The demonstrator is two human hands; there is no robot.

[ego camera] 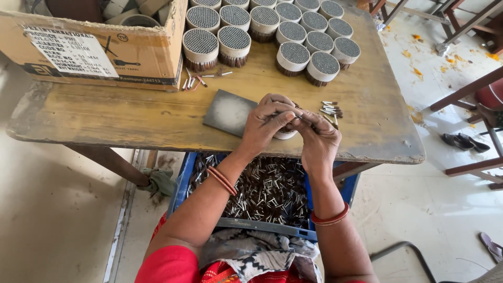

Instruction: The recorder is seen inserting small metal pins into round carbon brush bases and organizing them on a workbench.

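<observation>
Just right of the grey slab on the wooden table, left hand and right hand both grip a round white bundle, seemingly packing small sticks in. Another stick from the loose pile right of the slab looks needed.

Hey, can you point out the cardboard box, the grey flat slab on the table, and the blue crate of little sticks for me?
cardboard box [141, 50]: head view, on its front wall.
grey slab [228, 111]: head view, middle of its top face.
blue crate [182, 181]: head view, on its left wall.
</observation>
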